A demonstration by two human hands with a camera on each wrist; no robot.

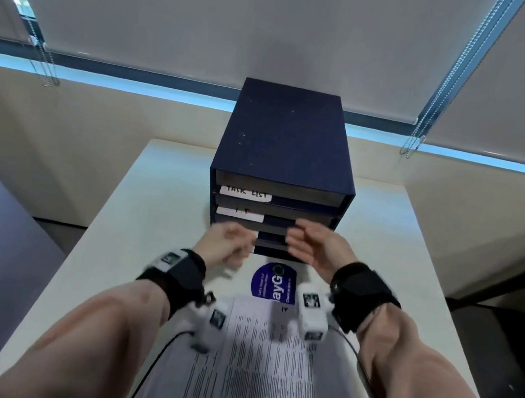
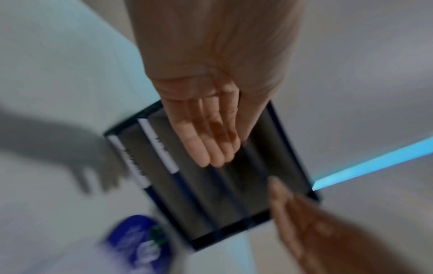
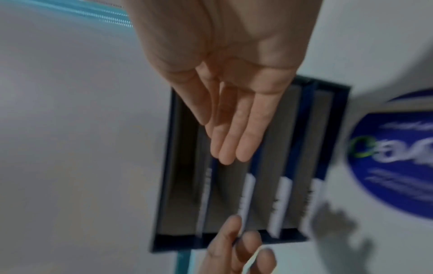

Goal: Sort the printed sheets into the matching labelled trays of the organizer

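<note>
- Head view: my left hand (image 1: 225, 244) and right hand (image 1: 314, 245) hover, palms facing, in front of the lower trays of the dark blue organizer (image 1: 284, 154) on the white table (image 1: 159, 181). Both are empty; the right fingers are straight and together, the left blurred. The printed sheets (image 1: 263, 372) lie flat near me, between my forearms, partly covering a round blue sticker (image 1: 269, 281).
- Left wrist view: left fingers (image 2: 206, 144) straight, close together, holding nothing, before the trays (image 2: 211, 185).
- Right wrist view: right fingers (image 3: 234, 133) straight, together, empty; white labels (image 3: 248, 189) mark the tray fronts, text unreadable.
</note>
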